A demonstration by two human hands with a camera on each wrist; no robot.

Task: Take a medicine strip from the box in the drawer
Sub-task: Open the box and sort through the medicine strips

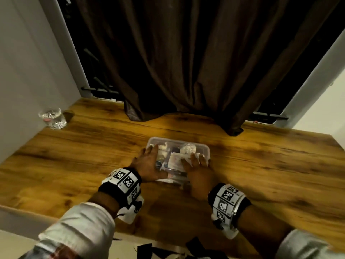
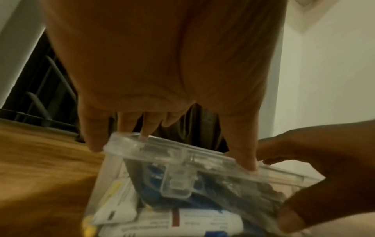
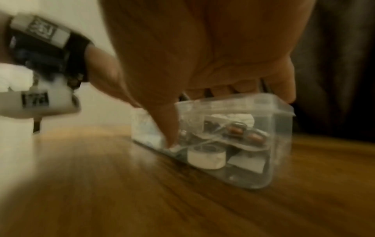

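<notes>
Both hands hold the clear lidded box (image 1: 179, 146), which sits on the wooden tabletop (image 1: 261, 165) between them: the left hand (image 1: 147, 163) clasps its left end, fingers over the lid and thumb at the near edge, and the right hand (image 1: 197, 171) clasps the right end likewise. A blister strip (image 3: 239, 133) of brown pills lies inside, under the right hand's fingers. The step in hand looks like opening the box; next the front clasp (image 2: 176, 184), just below the left thumb, probably needs releasing and the lid lifting before a strip can be picked out
</notes>
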